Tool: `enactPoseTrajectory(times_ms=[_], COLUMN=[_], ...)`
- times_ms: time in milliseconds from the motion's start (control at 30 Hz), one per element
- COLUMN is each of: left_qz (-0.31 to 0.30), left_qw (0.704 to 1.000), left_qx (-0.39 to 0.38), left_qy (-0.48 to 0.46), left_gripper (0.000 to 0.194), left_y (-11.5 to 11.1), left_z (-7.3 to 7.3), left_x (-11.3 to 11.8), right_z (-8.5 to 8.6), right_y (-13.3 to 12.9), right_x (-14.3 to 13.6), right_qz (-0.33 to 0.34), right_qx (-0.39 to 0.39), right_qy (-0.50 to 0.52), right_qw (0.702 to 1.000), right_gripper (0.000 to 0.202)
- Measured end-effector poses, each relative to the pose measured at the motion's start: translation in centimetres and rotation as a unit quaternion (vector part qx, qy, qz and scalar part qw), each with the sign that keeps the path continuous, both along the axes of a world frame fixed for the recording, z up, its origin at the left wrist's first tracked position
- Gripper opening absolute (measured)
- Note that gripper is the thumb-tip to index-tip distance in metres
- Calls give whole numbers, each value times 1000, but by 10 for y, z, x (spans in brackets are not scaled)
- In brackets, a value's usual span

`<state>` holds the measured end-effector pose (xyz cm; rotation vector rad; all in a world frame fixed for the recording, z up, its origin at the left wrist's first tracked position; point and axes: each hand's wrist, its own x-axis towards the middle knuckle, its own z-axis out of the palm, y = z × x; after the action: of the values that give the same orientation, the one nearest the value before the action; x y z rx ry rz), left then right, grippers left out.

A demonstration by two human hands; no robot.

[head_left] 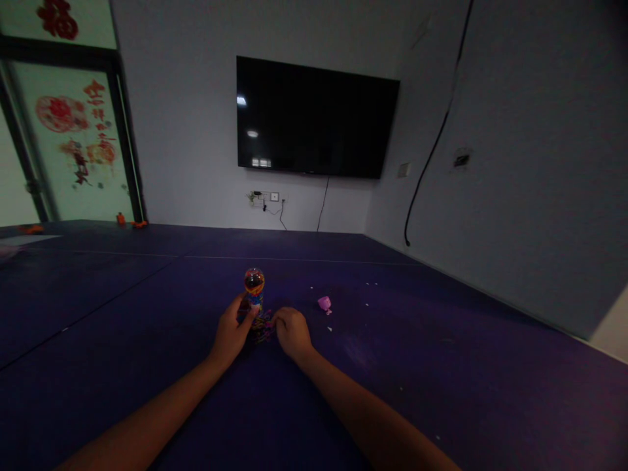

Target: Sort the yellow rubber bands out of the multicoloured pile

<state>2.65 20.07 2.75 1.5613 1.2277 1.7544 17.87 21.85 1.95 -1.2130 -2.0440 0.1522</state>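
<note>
My left hand is closed around a small upright container with a clear rounded top and a colourful lower part. Orange and red show inside its top. Just right of its base lies a small pile of thin, multicoloured pieces, too small to name for sure. At the right edge of this pile is my right hand, its fingers curled and pinched together. Whatever is between those fingertips is hidden. Farther right, apart from both hands, lies a small pink cup-like piece.
The dark purple table surface has seams and several white scraps near the pink piece. Small orange objects stand at the far left by the door. A television hangs on the back wall, and a black cable hangs at right.
</note>
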Motion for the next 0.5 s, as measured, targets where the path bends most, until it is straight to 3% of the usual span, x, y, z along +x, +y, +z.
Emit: enactPoseTrajectory(times_ms=[200, 367, 500], left_qz=[15, 45, 32], left_qw=[1000, 997, 995], left_qx=[-9, -8, -12], left_qy=[-4, -67, -98], left_gripper=[40, 43, 49], left_y=[10, 14, 13], left_z=[-6, -8, -8], left_x=[-5, -7, -6], right_z=[-1, -1, 0], right_y=[-2, -3, -2], right_x=[0, 0, 2], right_qz=[139, 96, 61], right_qx=[-7, 4, 19], right_qy=[-83, -79, -37], right_qw=[987, 992, 997], right_gripper=[28, 30, 32])
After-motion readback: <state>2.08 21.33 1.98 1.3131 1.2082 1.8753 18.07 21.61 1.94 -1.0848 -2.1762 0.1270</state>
